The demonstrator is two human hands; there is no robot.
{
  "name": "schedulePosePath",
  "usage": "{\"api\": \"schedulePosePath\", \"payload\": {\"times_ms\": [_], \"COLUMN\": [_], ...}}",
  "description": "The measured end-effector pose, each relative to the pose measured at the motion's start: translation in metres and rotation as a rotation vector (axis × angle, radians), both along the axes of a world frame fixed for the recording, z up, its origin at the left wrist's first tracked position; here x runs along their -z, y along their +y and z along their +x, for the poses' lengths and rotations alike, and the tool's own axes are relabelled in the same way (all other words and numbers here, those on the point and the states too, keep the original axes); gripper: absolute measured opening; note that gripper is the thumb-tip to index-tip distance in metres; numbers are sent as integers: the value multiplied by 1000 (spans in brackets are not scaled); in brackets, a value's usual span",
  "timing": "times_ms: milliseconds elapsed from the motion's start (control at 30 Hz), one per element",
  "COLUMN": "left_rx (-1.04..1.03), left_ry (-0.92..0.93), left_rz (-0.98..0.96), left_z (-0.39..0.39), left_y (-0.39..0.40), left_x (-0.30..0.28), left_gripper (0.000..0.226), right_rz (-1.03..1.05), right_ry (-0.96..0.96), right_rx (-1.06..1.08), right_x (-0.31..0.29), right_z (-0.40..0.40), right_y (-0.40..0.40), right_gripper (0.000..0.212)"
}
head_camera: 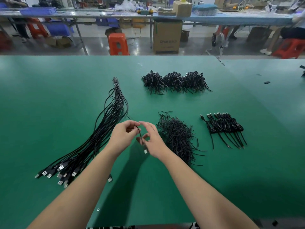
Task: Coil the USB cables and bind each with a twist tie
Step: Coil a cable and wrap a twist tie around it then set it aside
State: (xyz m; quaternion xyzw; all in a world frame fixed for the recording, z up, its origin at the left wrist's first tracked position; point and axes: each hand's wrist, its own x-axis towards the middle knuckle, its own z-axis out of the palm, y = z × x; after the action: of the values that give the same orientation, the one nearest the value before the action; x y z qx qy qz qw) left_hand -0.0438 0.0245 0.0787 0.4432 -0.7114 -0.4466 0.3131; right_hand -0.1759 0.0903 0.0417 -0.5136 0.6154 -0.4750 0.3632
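A long bundle of straight black USB cables [105, 128] lies on the green table [49, 96], plugs toward me, tied at its far end. One black cable [139, 132] runs from that bundle up between my hands. My left hand [123, 136] pinches it near the top. My right hand [152, 139] holds its lower part between thumb and fingers, and the silver plug [145, 151] hangs just below. A heap of black twist ties [177, 136] lies right of my hands. A row of coiled, tied cables [222, 128] lies further right.
Three piles of tied black cable coils [175, 81] sit at the back of the table. A loose USB plug [110, 179] lies by my left forearm. A small black part [266, 82] lies at the far right. Stools, boxes and other benches stand beyond the table edge.
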Motion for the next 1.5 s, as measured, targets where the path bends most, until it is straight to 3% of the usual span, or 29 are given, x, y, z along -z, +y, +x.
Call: {"api": "schedulePosePath", "payload": {"times_ms": [67, 200, 300, 367, 467, 567, 667, 967, 1200, 1300, 1433, 1500], "left_rx": [-41, -81, -63, -75, -86, -51, -18, -53, -36, -44, -62, -35], "left_ry": [-114, -194, -268, -542, -937, -1084, -1089, -1093, -1092, -1052, -829, -533], "left_rz": [-169, -357, -524, -608, -440, -213, -99, -99, -89, -13, 37, 65], "left_z": [1, 3, 4, 9, 27, 43, 45, 44, 45, 43, 35, 26], "left_y": [-3, -7, -11, -22, -49, -70, -77, -83, -82, -87, -91, -83], "left_x": [-1, 6, 16, 28, 50, 69, 81, 87, 85, 74, 34, 6], "left_gripper": [6, 10, 23, 43, 58, 59, 59, 61, 62, 56, 46, 48], "right_rz": [-75, -143, -173, -186, -100, -32, 0, 10, 62, 96, 95, 113], "right_ry": [-115, -91, -50, 46, -31, -76, -67, -23, -400, -568, -560, -453], "right_rx": [34, 108, 141, 148, 136, 106, 70, -78, -169, -224, -188, -137], "right_x": [-11, -23, -26, -25, -29, -31, -33, -47, -76, -88, -93, -93], "right_z": [3, 4, 4, 5, 5, 7, 11, 37, 46, 35, 20, 14], "right_y": [0, 1, 2, 2, 5, 9, 11, 29, 43, 41, 36, 34], "right_gripper": [52, 10, 20, 27, 33, 36, 36, 41, 44, 32, 27, 30]}}
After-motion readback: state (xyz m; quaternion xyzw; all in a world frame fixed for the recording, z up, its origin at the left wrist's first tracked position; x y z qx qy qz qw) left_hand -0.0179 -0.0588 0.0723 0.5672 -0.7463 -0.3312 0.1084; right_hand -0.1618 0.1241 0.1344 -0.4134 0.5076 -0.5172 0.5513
